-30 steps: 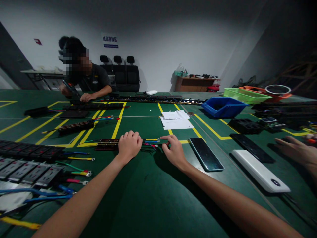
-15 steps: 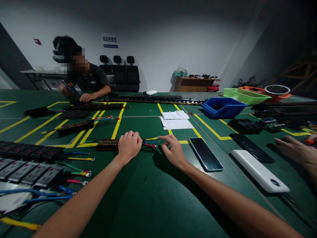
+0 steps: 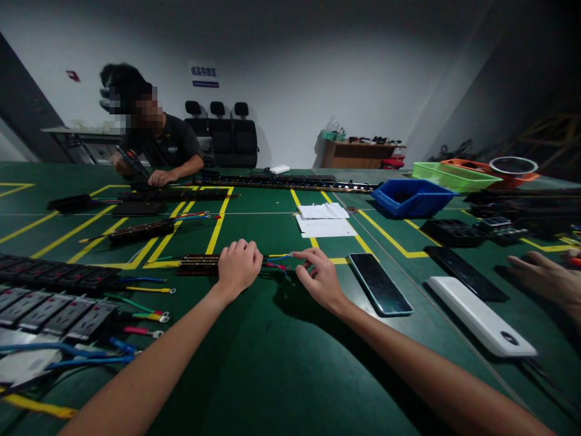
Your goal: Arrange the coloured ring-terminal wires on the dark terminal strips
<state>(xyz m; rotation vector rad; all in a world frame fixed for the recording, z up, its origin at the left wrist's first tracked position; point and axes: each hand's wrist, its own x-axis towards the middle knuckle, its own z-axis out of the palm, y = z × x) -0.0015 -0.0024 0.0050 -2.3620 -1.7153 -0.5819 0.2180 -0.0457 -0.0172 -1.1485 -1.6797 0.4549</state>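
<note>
My left hand (image 3: 239,266) is curled into a fist, pressing down on the right end of a dark strip with copper bars (image 3: 198,264) on the green table (image 3: 272,363). Coloured wires (image 3: 278,261) with ring terminals stick out of that strip towards the right. My right hand (image 3: 319,278) reaches into these wires, thumb and forefinger pinched on a blue one. Its other fingers are loosely bent.
A phone (image 3: 380,283) lies just right of my right hand, then a white power bank (image 3: 481,316) and a black slab (image 3: 466,273). Socket strips (image 3: 49,309) with loose wires lie at left. Another person's hand (image 3: 547,278) rests at far right. A seated person (image 3: 157,145) works at the far left; blue bin (image 3: 411,197) beyond.
My right hand's fingers have closed onto the blue wire and drawn it slightly up and left. My left hand has stayed on the strip. The view shifted slightly.
</note>
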